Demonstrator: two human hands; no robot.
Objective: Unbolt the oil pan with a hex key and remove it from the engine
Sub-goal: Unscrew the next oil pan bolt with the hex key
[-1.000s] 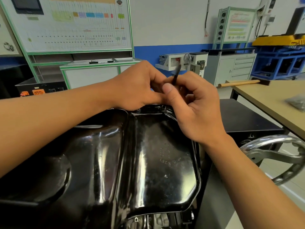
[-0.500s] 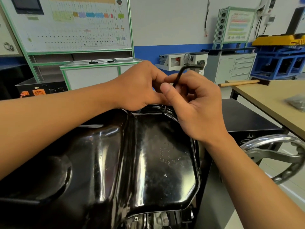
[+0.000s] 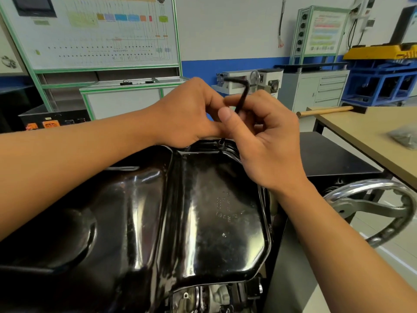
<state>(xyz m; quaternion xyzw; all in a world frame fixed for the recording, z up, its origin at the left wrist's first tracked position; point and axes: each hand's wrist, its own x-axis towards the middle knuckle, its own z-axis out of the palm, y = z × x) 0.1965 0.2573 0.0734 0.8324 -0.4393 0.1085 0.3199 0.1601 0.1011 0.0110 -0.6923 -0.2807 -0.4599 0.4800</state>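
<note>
The left hand (image 3: 187,114) rests on the far edge of the oil pan (image 3: 214,211) with its fingers curled in toward the right hand. The fingertips are hidden, so I cannot tell whether they grip anything.

Between the two hands stands the hex key (image 3: 242,96). Its long shaft is nearly upright, with the top leaning slightly right. The short arm at the top points left, over the left hand's knuckles. Below the right thumb, the shaft's lower end (image 3: 221,143) meets the pan's far rim.

The right hand (image 3: 266,143) pinches the shaft between its raised thumb and its bent forefinger, with the other fingers loosely curled.

The glossy black pan lies beneath both hands and forearms, still seated on the engine.

Right of the right forearm is a chrome handwheel (image 3: 372,211). Beyond it is a table (image 3: 361,127) with a wooden handle (image 3: 325,110) lying on it.
</note>
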